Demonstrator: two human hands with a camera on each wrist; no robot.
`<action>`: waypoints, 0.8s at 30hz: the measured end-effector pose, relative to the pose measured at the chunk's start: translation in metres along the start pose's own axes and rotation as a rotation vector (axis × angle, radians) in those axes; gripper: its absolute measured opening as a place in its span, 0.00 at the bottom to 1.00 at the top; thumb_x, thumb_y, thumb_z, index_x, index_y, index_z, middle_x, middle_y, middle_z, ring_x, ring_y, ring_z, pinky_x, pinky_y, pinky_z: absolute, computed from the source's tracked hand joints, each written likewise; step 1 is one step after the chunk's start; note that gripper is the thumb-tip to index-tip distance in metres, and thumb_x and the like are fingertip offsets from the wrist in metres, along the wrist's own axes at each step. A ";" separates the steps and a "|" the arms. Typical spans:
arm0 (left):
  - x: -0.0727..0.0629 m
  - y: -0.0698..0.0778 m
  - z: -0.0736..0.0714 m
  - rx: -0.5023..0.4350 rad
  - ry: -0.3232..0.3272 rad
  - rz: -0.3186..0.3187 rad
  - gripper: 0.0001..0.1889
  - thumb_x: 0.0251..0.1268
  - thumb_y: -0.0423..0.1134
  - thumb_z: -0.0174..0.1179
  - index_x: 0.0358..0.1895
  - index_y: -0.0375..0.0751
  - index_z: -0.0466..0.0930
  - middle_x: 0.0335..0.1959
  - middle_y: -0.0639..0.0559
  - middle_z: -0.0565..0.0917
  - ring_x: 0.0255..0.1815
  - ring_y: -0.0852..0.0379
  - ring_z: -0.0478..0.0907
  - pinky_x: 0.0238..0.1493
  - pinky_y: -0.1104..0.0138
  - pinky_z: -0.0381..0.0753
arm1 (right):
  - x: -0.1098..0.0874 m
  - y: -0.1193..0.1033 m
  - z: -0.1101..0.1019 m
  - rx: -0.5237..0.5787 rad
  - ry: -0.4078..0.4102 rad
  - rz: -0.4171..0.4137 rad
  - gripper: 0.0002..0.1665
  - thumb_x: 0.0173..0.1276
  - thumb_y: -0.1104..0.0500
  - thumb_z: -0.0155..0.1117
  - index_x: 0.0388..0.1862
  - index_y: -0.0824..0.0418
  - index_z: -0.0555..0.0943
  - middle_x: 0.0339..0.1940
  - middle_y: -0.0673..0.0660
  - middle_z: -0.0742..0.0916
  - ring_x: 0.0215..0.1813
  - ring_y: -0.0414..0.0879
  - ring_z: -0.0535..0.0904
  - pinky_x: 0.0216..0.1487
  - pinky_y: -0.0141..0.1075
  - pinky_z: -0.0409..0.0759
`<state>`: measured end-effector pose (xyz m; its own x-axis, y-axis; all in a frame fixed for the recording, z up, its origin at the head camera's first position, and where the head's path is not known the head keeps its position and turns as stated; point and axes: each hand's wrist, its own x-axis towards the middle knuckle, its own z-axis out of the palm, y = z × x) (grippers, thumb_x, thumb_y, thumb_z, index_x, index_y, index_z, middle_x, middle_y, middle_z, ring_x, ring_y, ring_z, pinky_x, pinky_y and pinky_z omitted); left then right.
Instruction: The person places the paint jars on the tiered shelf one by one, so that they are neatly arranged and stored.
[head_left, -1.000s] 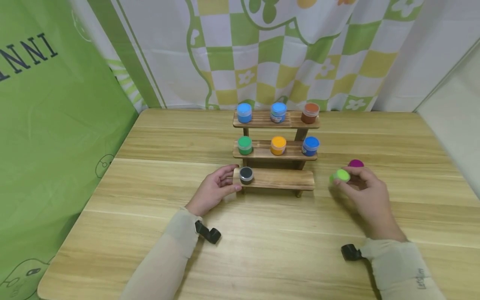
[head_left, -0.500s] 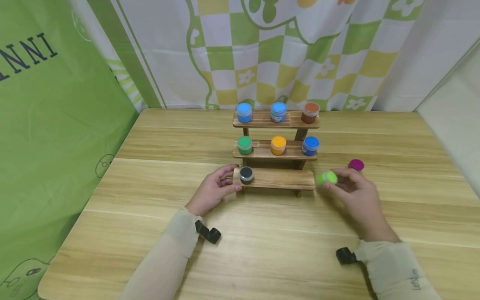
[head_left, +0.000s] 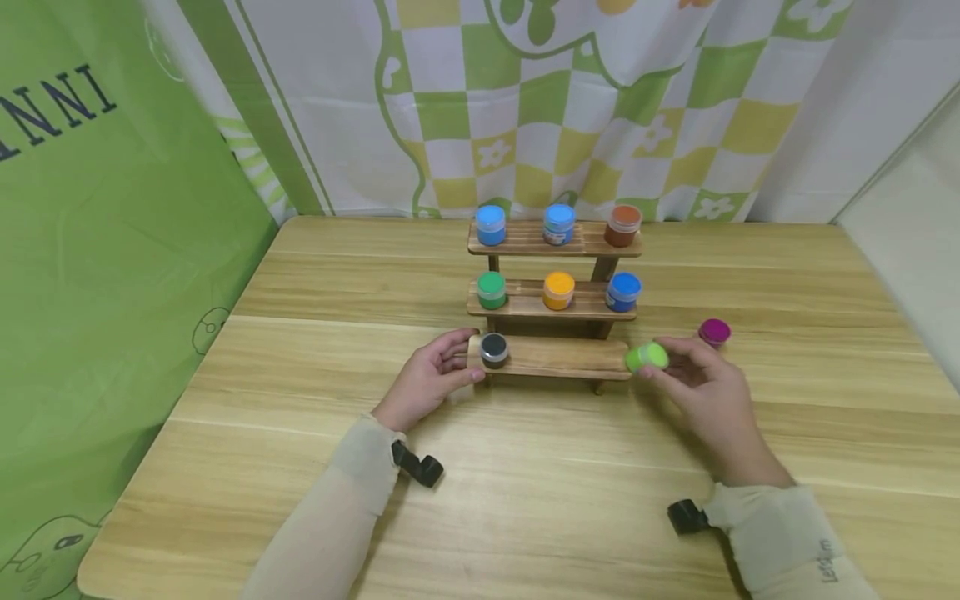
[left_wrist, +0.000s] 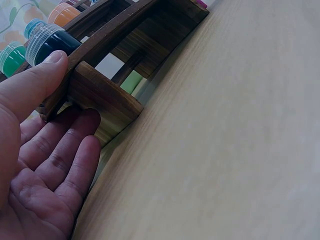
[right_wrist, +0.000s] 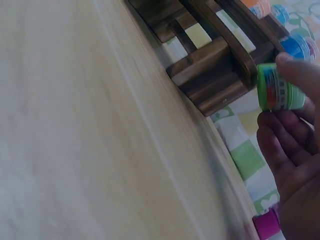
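Note:
A three-tier wooden display stand [head_left: 555,357] stands on the table. At the left end of its lowest step, my left hand [head_left: 431,377] grips the board, thumb at the front edge and fingers at the back and underneath [left_wrist: 55,160]. Just beside that thumb sits a small black paint jar [head_left: 494,351]. My right hand [head_left: 708,392] pinches a light green paint jar [head_left: 647,357] between thumb and fingers. This jar is tilted at the right end of the lowest step; whether it touches the wood I cannot tell. Behind the right hand stands a magenta jar [head_left: 715,332].
Green [head_left: 491,289], orange [head_left: 558,290] and blue [head_left: 623,292] jars line the middle step. On the top step are two light blue jars [head_left: 491,225] and a brown one [head_left: 622,226]. A checked curtain [head_left: 540,108] hangs behind the table [head_left: 525,500].
My right hand has carried the light green jar leftward, from near the magenta jar to the right end of the lowest step. The left hand has stayed in place.

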<state>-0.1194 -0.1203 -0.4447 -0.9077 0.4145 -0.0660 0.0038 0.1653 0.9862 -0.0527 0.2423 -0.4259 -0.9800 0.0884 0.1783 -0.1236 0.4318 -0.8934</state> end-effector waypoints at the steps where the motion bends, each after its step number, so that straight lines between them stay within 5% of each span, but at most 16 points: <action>1: 0.000 0.000 0.000 0.001 0.000 0.000 0.32 0.66 0.34 0.68 0.72 0.41 0.68 0.64 0.44 0.77 0.58 0.50 0.80 0.57 0.65 0.82 | 0.000 -0.001 0.001 -0.016 0.007 -0.017 0.27 0.65 0.62 0.73 0.62 0.66 0.79 0.51 0.48 0.82 0.50 0.33 0.80 0.53 0.20 0.78; 10: 0.001 -0.001 -0.001 -0.004 0.005 -0.012 0.32 0.65 0.34 0.68 0.72 0.43 0.69 0.64 0.45 0.78 0.57 0.50 0.80 0.57 0.65 0.82 | 0.003 -0.016 0.014 -0.130 0.024 -0.153 0.25 0.61 0.65 0.76 0.57 0.66 0.82 0.48 0.56 0.84 0.47 0.31 0.79 0.53 0.20 0.78; 24: 0.000 -0.002 0.000 -0.004 0.009 -0.010 0.32 0.65 0.35 0.69 0.72 0.44 0.69 0.64 0.45 0.77 0.57 0.50 0.79 0.57 0.64 0.82 | 0.013 -0.035 0.031 -0.308 -0.005 -0.208 0.22 0.56 0.61 0.81 0.49 0.65 0.85 0.36 0.56 0.85 0.39 0.49 0.78 0.39 0.27 0.76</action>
<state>-0.1195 -0.1204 -0.4463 -0.9113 0.4048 -0.0749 -0.0072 0.1663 0.9861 -0.0663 0.2007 -0.4045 -0.9397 -0.0340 0.3402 -0.2684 0.6897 -0.6725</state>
